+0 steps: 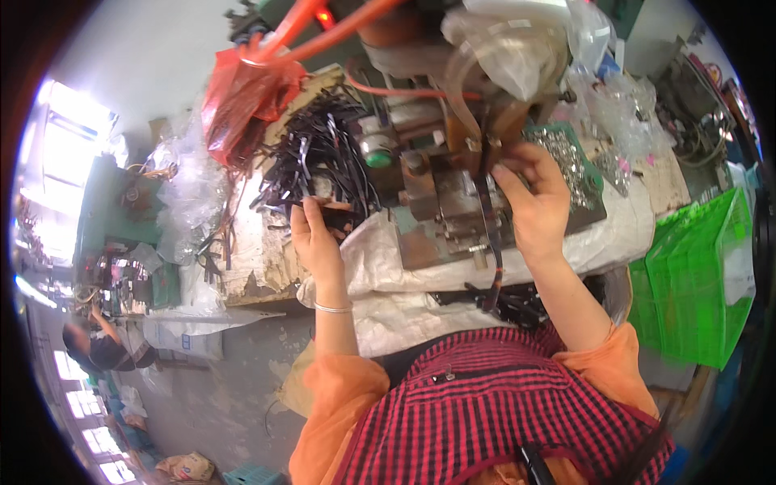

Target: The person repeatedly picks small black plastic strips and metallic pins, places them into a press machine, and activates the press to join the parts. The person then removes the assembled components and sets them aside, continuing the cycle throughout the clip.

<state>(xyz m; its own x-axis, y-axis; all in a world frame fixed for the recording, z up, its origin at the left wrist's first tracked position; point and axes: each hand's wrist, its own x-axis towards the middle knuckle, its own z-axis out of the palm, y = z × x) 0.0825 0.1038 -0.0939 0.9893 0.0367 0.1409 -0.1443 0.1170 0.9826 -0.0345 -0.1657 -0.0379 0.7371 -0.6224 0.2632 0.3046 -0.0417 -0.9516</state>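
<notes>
My right hand [540, 198] is at a metal press. Its thumb and fingers pinch at the upper part of a long black strip [487, 214], which hangs down over the front of the press's metal block [453, 194]. The exact contact is partly hidden by the fingers. To the left, my left hand [318, 242] reaches to a tangled heap of black strips [335, 149] on the worktable. Its fingertips are closed together on a strip at the near side of the heap.
Small shiny metal parts fill a green tray [566, 158] right of the press. A red plastic bag [242, 105] lies at the far left. More black strips [517, 305] rest below the table edge. A green crate [691, 279] stands at right; another person [105, 343] works far left.
</notes>
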